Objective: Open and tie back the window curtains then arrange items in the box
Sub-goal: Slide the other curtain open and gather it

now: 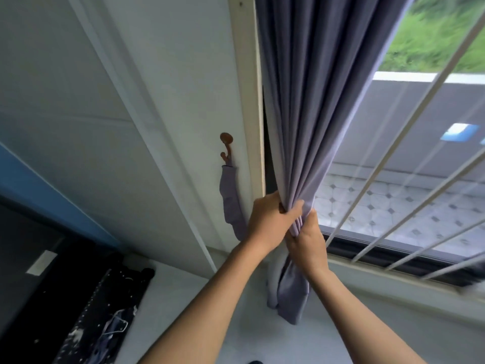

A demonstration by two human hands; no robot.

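Both of our hands bunch the curtain: the left hand [270, 219] curls round the gathered folds, and the right hand [305, 243] grips the same bundle just below it, touching it. We see the curtain [315, 101] as soft, matte, grey-lilac cloth falling in long narrow pleats above our hands, its tail hanging limp beneath them. Left of the left hand, a cloth tie-back [232, 203] dangles from a small brown hook [226, 147]. Beyond the glass, thin pale bars [409, 143] slant; the view outside is blurred.
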